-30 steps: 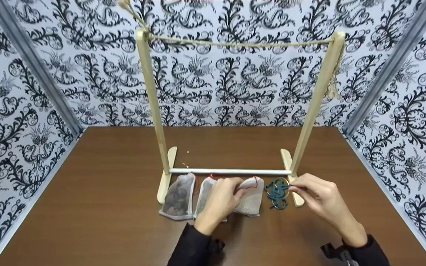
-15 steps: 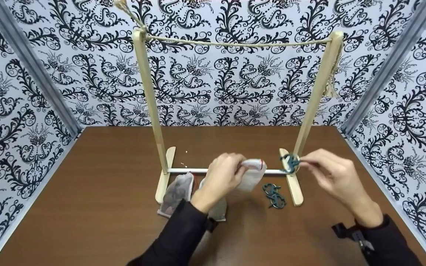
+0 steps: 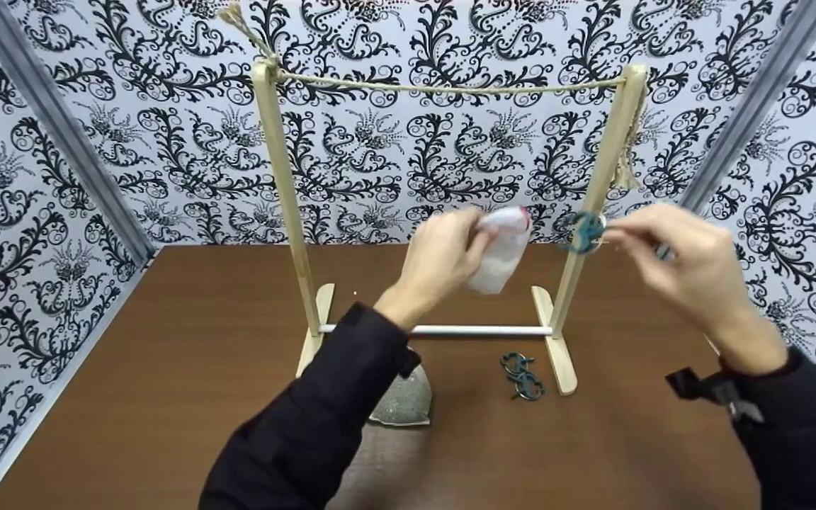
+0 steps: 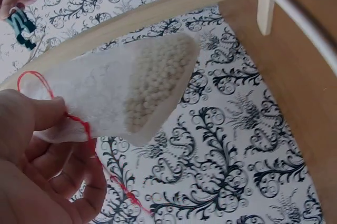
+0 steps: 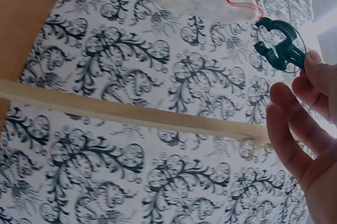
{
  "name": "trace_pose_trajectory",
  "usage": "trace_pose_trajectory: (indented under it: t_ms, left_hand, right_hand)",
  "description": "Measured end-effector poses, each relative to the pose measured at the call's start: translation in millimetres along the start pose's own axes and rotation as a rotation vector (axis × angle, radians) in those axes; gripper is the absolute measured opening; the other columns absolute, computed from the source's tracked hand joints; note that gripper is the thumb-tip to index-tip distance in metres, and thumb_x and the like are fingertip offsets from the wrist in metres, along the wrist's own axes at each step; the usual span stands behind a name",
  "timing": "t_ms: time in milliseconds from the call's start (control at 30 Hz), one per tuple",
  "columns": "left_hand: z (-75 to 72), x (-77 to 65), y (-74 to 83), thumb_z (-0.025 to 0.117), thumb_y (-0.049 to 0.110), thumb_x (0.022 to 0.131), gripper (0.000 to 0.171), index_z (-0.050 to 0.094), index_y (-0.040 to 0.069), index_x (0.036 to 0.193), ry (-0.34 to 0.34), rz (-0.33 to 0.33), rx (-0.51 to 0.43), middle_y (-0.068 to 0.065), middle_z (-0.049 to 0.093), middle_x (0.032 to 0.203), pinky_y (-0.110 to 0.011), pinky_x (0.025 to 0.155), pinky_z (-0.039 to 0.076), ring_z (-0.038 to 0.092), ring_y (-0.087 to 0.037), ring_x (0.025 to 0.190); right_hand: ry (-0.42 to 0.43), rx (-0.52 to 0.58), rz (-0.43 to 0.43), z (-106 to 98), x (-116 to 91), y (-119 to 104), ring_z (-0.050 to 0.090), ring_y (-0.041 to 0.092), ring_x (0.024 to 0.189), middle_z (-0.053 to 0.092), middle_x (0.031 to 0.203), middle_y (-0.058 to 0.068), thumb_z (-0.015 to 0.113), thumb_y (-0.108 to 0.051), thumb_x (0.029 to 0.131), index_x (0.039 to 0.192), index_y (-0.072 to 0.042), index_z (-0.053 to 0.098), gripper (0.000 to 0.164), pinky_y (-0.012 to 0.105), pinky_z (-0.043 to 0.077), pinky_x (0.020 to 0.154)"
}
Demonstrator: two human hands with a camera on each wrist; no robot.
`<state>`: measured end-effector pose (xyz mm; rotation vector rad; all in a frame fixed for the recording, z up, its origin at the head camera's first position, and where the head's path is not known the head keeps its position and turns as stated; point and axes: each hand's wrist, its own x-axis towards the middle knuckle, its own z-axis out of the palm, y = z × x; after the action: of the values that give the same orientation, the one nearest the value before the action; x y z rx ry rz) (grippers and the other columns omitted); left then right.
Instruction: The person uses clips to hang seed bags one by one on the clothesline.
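Note:
My left hand (image 3: 440, 255) pinches the top of a white mesh drawstring bag (image 3: 499, 258), lifted above the table. In the left wrist view, pale round bean-like pieces (image 4: 160, 77) fill the bag's lower end, and a red drawstring (image 4: 81, 124) trails past the fingers. To the right, my right hand (image 3: 695, 265) pinches a dark green plastic clip (image 5: 281, 48) with a thin metal ring. Clip and bag are apart in the head view. Above both hands, a twine rope (image 3: 443, 89) spans the tops of two wooden posts.
The wooden stand (image 3: 279, 191) has a white crossbar (image 3: 482, 330) low down. More green clips (image 3: 521, 375) lie by its right foot (image 3: 560, 365). Another mesh bag (image 3: 408, 400), with greyish contents, rests on the brown table (image 3: 188, 319), partly behind my left sleeve. Patterned walls surround the table.
My left hand has lifted the white bag off the table, up and away from me. My right hand has picked a clip from the pile and raised it. My left sleeve now covers the leftmost bag.

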<state>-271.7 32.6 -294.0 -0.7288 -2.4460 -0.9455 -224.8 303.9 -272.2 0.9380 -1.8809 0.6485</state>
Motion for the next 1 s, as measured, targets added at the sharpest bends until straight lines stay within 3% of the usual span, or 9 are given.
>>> trace_pose_trajectory:
  t_ms: [233,467,533,667,733,1000]
  left_hand:
    - [-13.8,29.5,11.7,0.065,0.025,0.100,0.022,0.071,0.004,0.105,0.082,-0.041,-0.245,-0.010,0.078,0.098,-0.015,0.055,0.048,0.061,-0.008,0.066]
    - [-19.5,48.4,19.7,0.065,0.023,0.100,0.021,0.069,0.003,0.101,0.118,-0.064,-0.377,-0.011,0.075,0.091,-0.018,0.059,0.052,0.068,-0.012,0.076]
    - [-18.4,51.8,20.5,0.066,0.025,0.099,0.022,0.069,0.003,0.100,0.139,-0.069,-0.404,-0.012,0.073,0.089,-0.018,0.058,0.051,0.068,-0.012,0.075]
    - [-15.1,54.6,20.6,0.066,0.026,0.100,0.023,0.069,0.003,0.100,0.178,-0.066,-0.463,-0.013,0.074,0.090,-0.019,0.061,0.053,0.069,-0.013,0.076]
    - [-13.3,55.6,21.0,0.066,0.027,0.100,0.024,0.070,0.003,0.102,0.190,-0.068,-0.488,-0.012,0.076,0.092,-0.019,0.064,0.056,0.070,-0.013,0.078]
    - [-10.2,63.7,23.4,0.065,0.027,0.100,0.024,0.070,0.004,0.108,0.207,-0.117,-0.537,-0.011,0.076,0.098,-0.021,0.067,0.057,0.070,-0.014,0.080]
  right_hand:
    - [0.055,-0.076,0.110,-14,50,3,0.051,-0.022,0.072,0.072,0.080,0.023,0.074,0.008,0.085,0.089,0.008,0.072,0.004,-0.003,0.040,0.064]
    - [0.104,-0.104,0.160,-17,97,8,0.050,-0.021,0.059,0.076,0.097,0.020,0.069,-0.012,0.096,0.098,0.009,0.072,0.021,0.000,0.042,0.054]
    - [0.113,-0.102,0.182,-15,107,10,0.051,-0.020,0.058,0.078,0.098,0.010,0.069,-0.015,0.097,0.101,0.007,0.072,0.023,0.002,0.043,0.053]
    - [0.098,-0.096,0.238,-12,116,15,0.054,-0.015,0.056,0.070,0.094,-0.022,0.069,-0.018,0.097,0.103,0.006,0.073,0.025,0.005,0.047,0.053]
    - [0.063,-0.102,0.267,-11,117,18,0.055,-0.014,0.055,0.064,0.094,-0.030,0.069,-0.018,0.098,0.104,0.006,0.072,0.025,0.006,0.048,0.053]
    - [-0.023,-0.022,0.340,-9,113,23,0.059,-0.005,0.056,0.067,0.099,-0.024,0.069,-0.012,0.097,0.107,0.006,0.072,0.021,0.011,0.051,0.052]
